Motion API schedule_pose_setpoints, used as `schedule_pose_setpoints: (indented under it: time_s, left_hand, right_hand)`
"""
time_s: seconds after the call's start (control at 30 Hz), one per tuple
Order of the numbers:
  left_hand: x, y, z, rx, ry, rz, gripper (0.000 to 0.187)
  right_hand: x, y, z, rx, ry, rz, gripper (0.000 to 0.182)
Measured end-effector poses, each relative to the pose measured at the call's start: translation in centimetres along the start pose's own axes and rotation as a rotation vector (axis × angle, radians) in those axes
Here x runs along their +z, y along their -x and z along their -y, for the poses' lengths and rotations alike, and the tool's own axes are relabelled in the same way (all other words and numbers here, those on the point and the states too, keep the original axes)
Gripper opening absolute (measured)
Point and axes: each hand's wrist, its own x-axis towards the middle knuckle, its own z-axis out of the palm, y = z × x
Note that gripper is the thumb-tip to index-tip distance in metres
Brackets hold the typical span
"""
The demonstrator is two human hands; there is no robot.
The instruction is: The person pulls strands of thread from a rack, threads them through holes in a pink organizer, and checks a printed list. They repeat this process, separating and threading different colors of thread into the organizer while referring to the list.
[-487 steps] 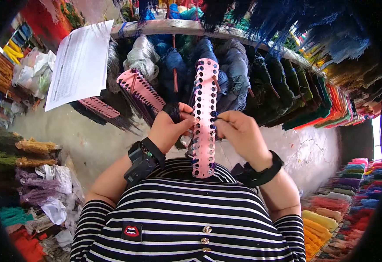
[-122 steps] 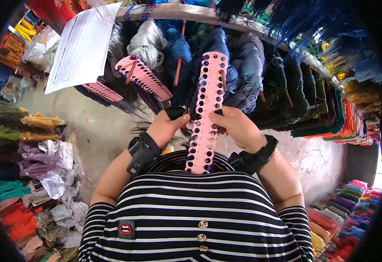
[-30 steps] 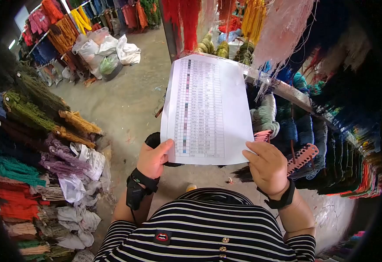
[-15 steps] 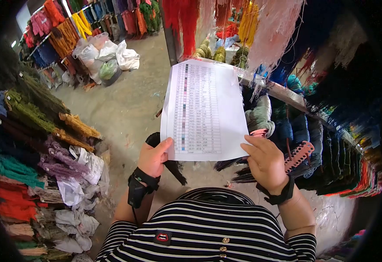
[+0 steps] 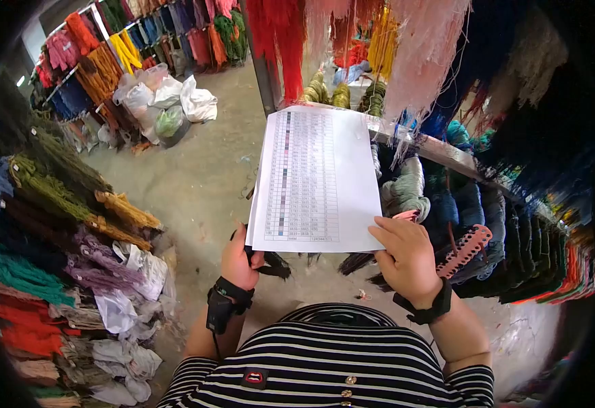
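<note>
A stack of white paper sheets (image 5: 358,183), printed with a table of numbers and small coloured squares, is held out in front of the chest. My left hand (image 5: 239,262) grips its lower left edge, with fingers partly hidden behind the sheets and around a dark object that I cannot make out. At the lower right corner my right hand (image 5: 406,258) pinches the paper, thumb underneath and fingers on top. Both wrists wear black straps.
Yarn hanks (image 5: 420,61) hang from a metal rail (image 5: 447,153) ahead and right. A perforated pink strip (image 5: 471,248) is beside my right hand. White plastic bags (image 5: 199,100) lie on the floor at upper left. Piled yarn (image 5: 28,272) lines the left side.
The sheets sit slightly lower and tilt differently. My left thumb has gone from the front of the paper to its left edge, and my right hand has shifted slightly left and down.
</note>
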Motion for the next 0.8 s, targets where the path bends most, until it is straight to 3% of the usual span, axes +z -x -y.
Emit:
schedule_pose_setpoints:
  time_s: [0.4,0.5,0.8]
  left_hand:
    - [-1.7,0.8,-0.1,-0.031,-0.137,0.079,0.023]
    - [-1.3,0.9,-0.5,-0.102,-0.018,0.082,0.027]
    - [0.5,-0.8,-2.5,-0.059,0.045,0.099,0.039]
  right_hand:
    - [0.5,-0.7,1.0,0.016,-0.031,0.007,0.039]
    - [0.5,-0.9,1.2,-0.002,-0.012,0.020,0.040]
    - [0.0,-0.8,1.5,-0.007,0.007,0.047,0.047]
